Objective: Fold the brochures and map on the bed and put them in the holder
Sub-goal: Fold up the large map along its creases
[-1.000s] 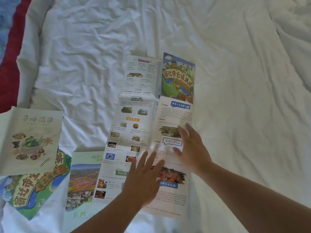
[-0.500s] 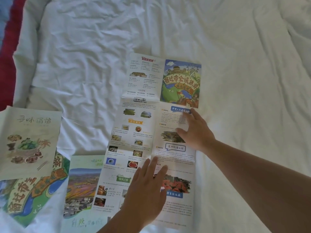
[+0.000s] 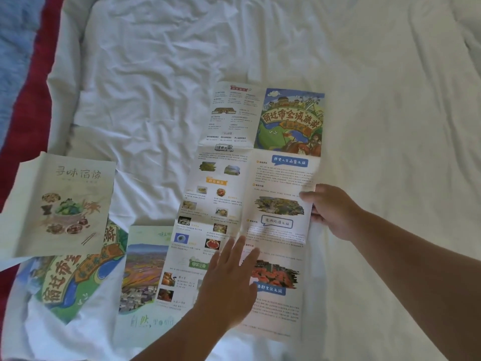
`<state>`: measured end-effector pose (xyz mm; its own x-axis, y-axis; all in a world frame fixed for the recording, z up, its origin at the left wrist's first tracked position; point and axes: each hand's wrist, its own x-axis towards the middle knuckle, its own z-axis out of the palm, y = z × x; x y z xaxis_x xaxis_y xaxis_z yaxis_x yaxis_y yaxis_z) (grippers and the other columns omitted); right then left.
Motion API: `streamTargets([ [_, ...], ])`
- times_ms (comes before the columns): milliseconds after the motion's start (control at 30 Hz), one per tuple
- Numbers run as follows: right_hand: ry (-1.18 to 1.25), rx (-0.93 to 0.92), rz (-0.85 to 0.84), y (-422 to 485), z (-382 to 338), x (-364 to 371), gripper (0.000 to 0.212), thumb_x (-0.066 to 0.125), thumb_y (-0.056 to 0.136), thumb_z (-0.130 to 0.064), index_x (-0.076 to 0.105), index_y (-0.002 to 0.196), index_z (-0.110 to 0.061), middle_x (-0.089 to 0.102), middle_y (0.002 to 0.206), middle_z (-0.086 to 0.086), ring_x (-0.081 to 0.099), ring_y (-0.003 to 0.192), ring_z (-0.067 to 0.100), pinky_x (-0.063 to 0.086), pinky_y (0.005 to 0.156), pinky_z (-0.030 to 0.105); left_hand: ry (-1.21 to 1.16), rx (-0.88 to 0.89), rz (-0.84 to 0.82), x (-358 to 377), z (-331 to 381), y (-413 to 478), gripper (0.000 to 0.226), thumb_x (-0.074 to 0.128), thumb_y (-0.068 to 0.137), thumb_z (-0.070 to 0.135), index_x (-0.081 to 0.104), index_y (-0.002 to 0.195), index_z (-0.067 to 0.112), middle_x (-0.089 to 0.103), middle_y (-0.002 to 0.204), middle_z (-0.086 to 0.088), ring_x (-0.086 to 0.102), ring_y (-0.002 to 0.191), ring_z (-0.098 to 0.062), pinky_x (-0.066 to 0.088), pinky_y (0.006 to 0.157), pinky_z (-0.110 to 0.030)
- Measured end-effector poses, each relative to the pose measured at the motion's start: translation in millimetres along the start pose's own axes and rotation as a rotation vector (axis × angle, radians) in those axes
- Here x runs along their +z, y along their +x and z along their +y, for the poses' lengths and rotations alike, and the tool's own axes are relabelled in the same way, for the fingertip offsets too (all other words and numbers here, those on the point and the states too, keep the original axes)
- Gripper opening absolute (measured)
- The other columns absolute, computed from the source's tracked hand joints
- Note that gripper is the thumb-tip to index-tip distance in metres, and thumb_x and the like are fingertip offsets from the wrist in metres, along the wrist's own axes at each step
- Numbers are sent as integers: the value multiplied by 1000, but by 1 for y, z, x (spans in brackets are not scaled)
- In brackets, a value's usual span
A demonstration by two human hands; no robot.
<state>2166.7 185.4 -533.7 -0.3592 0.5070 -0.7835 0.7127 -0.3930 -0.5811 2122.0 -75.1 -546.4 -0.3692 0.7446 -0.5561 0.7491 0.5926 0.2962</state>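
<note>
Map [image 3: 65,280] partly under food brochure [image 3: 65,199] (text blurred)

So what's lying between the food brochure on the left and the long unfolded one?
Only bare, wrinkled bedsheet, in the head view, between the food brochure and the unfolded brochure; a landscape brochure begins just nearer the camera.

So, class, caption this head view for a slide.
Left hand presses the unfolded brochure flat on the bed; right hand grips its edge.
</note>
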Motion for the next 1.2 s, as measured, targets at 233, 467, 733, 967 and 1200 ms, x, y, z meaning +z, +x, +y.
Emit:
streamTargets([
  [233, -243, 24, -132, -34, 49, 13, 42, 64, 84, 2, 52, 120, -17, 65, 112, 8, 67, 99, 28, 61, 79, 43, 44, 11, 59, 0, 5, -3, 61, 24, 101, 52, -4, 153, 38, -24, 160, 4, -26, 146, -21, -11, 117, -43],
  [467, -102, 7, -64, -42, 69, 21, 22, 62, 89, 0, 55, 103, -15, 67, 102, 11, 72, 83, 27, 60, 61, 34, 0, 11, -4, -2, 11, 5, 59, 21, 100, 55, 0, 153, 39, -19, 161, 6, -17, 148, -22, -4, 120, -49],
  [733, -90, -20, 104, -46, 72, 17, 17, 60, 89, -3, 55, 94, -18, 66, 99, 7, 67, 90, 27, 60, 80, 48, -1, -48, 87, -13, -28, -8, 65, 27, 98, 56, 0, 154, 36, -9, 163, 2, -14, 149, -19, -5, 119, -41],
  [967, -37, 18, 139, -53, 76, 11, 16, 57, 91, -4, 54, 95, -19, 67, 99, 7, 67, 92, 27, 60, 79, 47, -138, -362, 219, -37, -81, -7, 71, 47, 95, 47, 13, 153, 25, 23, 158, -12, 20, 146, -29, 23, 115, -48],
  [1200, -124, 0, 117, -55, 78, 15, 11, 61, 90, -11, 57, 94, -21, 67, 96, 6, 66, 87, 25, 56, 66, 36, -360, -453, 264, -50, -76, 9, 60, 54, 92, 38, 30, 146, 25, 50, 136, -9, 42, 127, -30, 36, 103, -48],
])
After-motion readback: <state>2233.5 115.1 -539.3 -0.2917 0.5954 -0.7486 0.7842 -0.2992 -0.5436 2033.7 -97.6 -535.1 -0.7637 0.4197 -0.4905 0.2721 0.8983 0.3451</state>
